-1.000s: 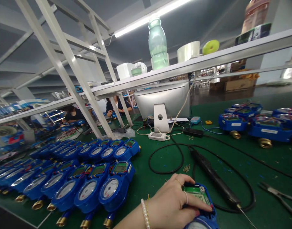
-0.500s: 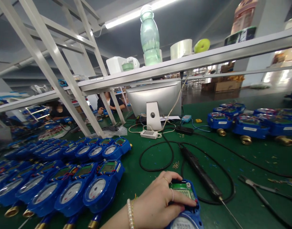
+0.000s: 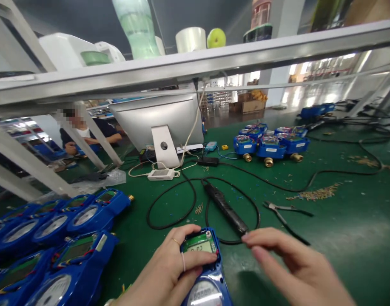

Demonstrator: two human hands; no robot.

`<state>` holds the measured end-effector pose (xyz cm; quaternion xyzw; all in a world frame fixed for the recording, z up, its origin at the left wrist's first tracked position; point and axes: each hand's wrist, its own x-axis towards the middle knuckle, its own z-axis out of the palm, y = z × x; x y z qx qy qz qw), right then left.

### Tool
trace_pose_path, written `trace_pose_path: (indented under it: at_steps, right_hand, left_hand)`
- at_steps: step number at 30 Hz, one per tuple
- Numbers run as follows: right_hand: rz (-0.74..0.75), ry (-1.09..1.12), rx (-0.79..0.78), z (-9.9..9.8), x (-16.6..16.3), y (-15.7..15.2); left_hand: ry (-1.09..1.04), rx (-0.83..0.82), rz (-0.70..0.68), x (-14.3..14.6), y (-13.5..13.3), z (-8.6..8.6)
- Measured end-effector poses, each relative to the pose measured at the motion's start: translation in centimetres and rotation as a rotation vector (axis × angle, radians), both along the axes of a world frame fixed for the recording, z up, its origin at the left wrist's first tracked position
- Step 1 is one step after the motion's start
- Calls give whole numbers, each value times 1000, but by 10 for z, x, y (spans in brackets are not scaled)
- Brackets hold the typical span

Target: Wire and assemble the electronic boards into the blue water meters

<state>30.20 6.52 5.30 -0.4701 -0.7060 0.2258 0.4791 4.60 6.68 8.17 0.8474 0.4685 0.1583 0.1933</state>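
Observation:
My left hand [image 3: 169, 267] is closed around a blue water meter [image 3: 210, 278], with fingers across the upper housing. The meter's small digital display and circuit board show between the fingers, and its round counter face lies below. My right hand [image 3: 293, 265] is at the front end of a black electric screwdriver [image 3: 225, 208] lying on the bench. Its fingers are stretched out, with thumb and forefinger apart; the fingertips overlap the tool's nose and hide its bit. I cannot tell whether they touch it.
Rows of blue meters [image 3: 83, 221] stand at the left, and more meters [image 3: 271, 144] at the back right. Cutting pliers [image 3: 287, 214] and loose screws [image 3: 322, 192] lie right. A black cable loops behind the screwdriver. A monitor [image 3: 159, 123] stands under a shelf [image 3: 195, 68]; a person sits beyond.
My right hand has come into view beside the screwdriver's front end. My left hand keeps its hold on the meter. The camera view has turned to the right.

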Motion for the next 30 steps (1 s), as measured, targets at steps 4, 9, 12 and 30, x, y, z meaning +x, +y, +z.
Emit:
trace_pose_path:
  at_steps: [4,9,12,30]
  right_hand:
    - [230,119,-282,-14,-37,16]
    - [259,155,-266,-23,-46,20]
    - [301,119,-233,-24,-41,21]
    - [143,31,24,-36,-48,6]
  left_hand:
    - [9,88,8,2,-1,-2]
    - [17,107,13,2,-4,-1]
    - [19,121,0,1,-3,-1]
    - [76,171,-54,1,-1,-1]
